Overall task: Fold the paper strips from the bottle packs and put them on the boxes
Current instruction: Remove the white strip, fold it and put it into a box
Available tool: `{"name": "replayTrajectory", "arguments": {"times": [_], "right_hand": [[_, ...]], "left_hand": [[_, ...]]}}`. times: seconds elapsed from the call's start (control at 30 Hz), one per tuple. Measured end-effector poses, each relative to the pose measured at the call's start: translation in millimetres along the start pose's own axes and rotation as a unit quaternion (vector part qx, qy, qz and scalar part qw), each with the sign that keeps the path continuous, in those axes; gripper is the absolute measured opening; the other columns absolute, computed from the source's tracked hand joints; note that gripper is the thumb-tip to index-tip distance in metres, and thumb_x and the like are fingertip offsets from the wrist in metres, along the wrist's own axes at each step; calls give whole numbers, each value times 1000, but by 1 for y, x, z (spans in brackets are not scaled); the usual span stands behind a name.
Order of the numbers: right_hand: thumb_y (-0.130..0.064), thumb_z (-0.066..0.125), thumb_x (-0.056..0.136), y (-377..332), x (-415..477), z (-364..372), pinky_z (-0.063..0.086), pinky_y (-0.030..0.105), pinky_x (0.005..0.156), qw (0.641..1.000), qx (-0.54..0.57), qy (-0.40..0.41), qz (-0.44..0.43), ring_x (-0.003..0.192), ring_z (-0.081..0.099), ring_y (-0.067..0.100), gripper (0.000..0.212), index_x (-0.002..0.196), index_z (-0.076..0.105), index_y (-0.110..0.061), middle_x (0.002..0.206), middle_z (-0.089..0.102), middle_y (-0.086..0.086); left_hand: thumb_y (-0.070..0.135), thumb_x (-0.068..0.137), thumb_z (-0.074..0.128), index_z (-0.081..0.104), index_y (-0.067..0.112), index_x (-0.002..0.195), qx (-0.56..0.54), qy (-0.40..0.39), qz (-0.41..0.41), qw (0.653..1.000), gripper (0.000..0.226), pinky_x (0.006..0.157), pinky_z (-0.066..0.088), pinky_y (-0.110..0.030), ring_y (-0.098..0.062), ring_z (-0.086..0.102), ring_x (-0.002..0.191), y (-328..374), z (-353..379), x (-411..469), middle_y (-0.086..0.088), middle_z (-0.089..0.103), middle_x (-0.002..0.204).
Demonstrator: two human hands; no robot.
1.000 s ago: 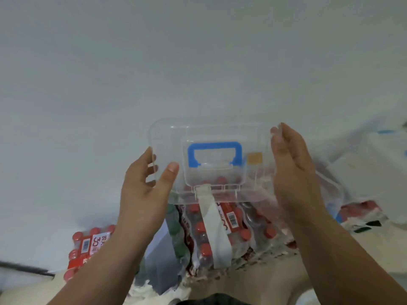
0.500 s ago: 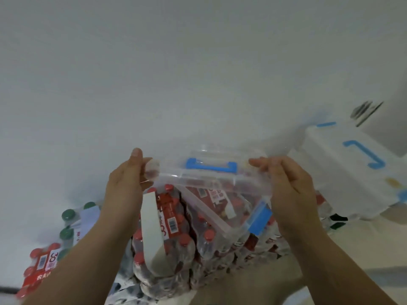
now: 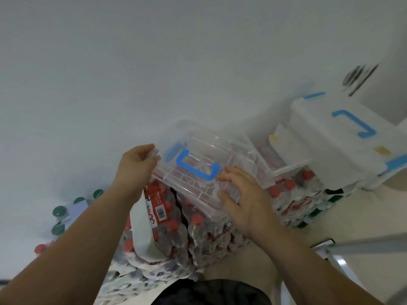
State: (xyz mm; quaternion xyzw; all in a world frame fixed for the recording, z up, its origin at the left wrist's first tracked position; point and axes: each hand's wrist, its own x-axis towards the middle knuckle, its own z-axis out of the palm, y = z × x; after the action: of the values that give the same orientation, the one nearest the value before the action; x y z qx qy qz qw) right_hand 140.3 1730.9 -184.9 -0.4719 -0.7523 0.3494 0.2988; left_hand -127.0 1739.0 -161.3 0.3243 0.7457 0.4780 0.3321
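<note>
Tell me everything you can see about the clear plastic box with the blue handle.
The clear plastic box is see-through, with a ribbed lid, a blue handle lying flat on top and a blue latch on its left end. It is tilted, over the red-capped bottle packs. The left hand grips its left end; the right hand holds its near right side. Its contents cannot be made out.

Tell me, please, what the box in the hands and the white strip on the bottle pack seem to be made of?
The box looks like clear, glossy hard plastic: the red caps show through it, and its blue handle looks like opaque plastic. The white strip looks matte and bends in a soft loop, so it is probably paper, though plastic tape cannot be ruled out. The bottle pack is wrapped in thin, shiny, wrinkled film.
</note>
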Motion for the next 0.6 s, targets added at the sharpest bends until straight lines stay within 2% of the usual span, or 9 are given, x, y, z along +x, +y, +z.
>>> {"name": "replayTrajectory", "arguments": {"times": [0.03, 0.1, 0.17, 0.23, 0.33, 0.4, 0.5, 0.6], "right_hand": [[-19, 69, 94, 3, 0, 2, 28, 19, 113, 1000, -6, 16, 0, 137, 39, 3, 27, 120, 68, -26, 138, 50, -16], [-17, 70, 93, 6, -1, 6, 32, 24, 115, 999, -20, 41, 3, 136, 42, 3, 28, 119, 69, -26, 140, 55, -10], [-21, 70, 93, 7, -3, 10, 30, 25, 117, 998, -45, 52, 17, 136, 35, -3, 28, 120, 68, -28, 144, 55, -9], [-27, 72, 92, 5, -2, 16, 27, 32, 122, 994, -80, 63, 41, 145, 31, 4, 31, 123, 67, -30, 149, 51, -9], [-36, 72, 92, 4, -2, 23, 15, 28, 121, 989, -84, 87, 87, 154, 19, 11, 38, 128, 65, -29, 157, 43, -9], [-37, 71, 93, 3, 0, 29, 16, 28, 121, 985, -71, 112, 110, 155, 17, 10, 43, 133, 63, -24, 159, 39, -7], [-36, 68, 93, 2, 0, 35, 19, 30, 122, 979, -70, 143, 126, 154, 19, 13, 50, 139, 59, -18, 162, 36, -1], [-50, 61, 89, 2, -1, 38, 20, 25, 118, 969, -49, 169, 173, 153, 22, 11, 62, 143, 53, -23, 164, 31, -5]], "left_hand": [[8, 93, 64, 59, 14, 134, 10, -7, 5, 1000, 42, 73, 56, -27, -11, 68, 94, 0, 1, 4, -2, 67, 123], [11, 96, 60, 58, 15, 135, 36, -18, 19, 999, 39, 84, 55, -31, -15, 67, 102, 1, 4, 12, -2, 67, 125], [14, 98, 56, 59, 15, 135, 70, -17, 38, 997, 37, 89, 49, -30, -18, 63, 110, 1, 5, 21, -3, 65, 129], [16, 99, 54, 59, 15, 135, 116, -26, 59, 991, 37, 95, 45, -29, -20, 60, 116, 1, 4, 30, -4, 63, 134], [15, 97, 52, 57, 15, 137, 170, -49, 79, 981, 40, 105, 46, -37, -24, 58, 121, -4, 3, 35, -6, 59, 139], [15, 97, 53, 56, 14, 138, 196, -76, 91, 973, 42, 104, 46, -37, -24, 58, 118, -9, 2, 40, -7, 59, 139], [15, 95, 57, 57, 11, 136, 232, -115, 134, 956, 41, 94, 41, -27, -16, 53, 104, -16, 2, 43, -6, 59, 130], [19, 96, 59, 54, 12, 138, 245, -146, 173, 943, 44, 98, 42, -31, -22, 57, 111, -26, 0, 49, -7, 59, 133]]}}
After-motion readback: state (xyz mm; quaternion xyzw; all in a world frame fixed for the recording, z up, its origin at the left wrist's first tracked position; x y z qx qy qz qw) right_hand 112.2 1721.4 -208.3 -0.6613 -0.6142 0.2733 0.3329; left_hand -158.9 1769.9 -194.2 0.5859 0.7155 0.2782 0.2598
